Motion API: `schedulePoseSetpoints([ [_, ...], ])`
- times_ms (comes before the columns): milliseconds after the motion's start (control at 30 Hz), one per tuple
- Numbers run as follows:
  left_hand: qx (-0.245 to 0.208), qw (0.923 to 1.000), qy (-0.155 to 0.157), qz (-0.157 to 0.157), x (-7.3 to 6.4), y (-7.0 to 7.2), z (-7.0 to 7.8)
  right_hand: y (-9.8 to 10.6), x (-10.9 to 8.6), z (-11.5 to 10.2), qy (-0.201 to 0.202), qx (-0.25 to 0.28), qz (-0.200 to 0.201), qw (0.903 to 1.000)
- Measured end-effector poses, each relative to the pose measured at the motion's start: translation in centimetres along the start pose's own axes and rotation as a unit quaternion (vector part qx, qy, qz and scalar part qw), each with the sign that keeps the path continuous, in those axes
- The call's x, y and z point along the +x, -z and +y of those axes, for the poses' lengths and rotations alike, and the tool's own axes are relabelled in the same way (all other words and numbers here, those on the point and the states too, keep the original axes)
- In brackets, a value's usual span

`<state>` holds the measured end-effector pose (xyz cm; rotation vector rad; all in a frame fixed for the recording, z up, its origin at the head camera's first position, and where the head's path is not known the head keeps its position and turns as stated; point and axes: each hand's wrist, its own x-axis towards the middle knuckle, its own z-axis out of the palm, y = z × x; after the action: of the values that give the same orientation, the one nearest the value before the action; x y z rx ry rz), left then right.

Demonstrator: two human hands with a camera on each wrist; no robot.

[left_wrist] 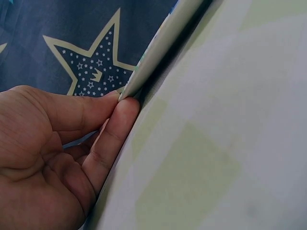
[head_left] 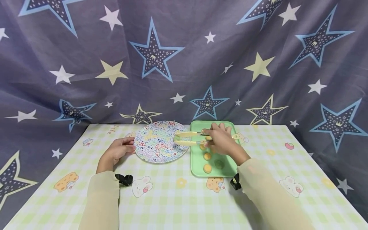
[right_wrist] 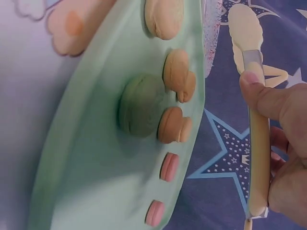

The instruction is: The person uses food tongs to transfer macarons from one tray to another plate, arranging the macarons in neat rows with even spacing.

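Note:
At the plate's left rim my left hand pinches the edge between thumb and fingers; the left wrist view shows this edge-on. The round plate has a multicoloured squiggle pattern. My right hand grips yellow-tipped tongs above the green tray, and their tips reach left over the plate's right side. Between the tips shows a small light-green macaron, partly hidden. On the tray sit a green macaron, several orange macarons and two pink macarons.
The plate and tray stand side by side near the table's back edge. A green-and-white checked cloth with cartoon prints covers the table. Behind it hangs a dark curtain with stars. Each wrist wears a black camera mount.

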<state>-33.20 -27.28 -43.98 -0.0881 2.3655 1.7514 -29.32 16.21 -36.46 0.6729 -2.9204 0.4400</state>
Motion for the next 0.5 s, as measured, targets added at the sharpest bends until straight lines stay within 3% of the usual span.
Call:
schedulePoseSetpoints([
  [500, -0.004, 1.0000, 0.001, 0.007, 0.0, -0.2, -0.1, -1.2, 2.8, -0.1, -0.047, -0.027, -0.031, 0.9981],
])
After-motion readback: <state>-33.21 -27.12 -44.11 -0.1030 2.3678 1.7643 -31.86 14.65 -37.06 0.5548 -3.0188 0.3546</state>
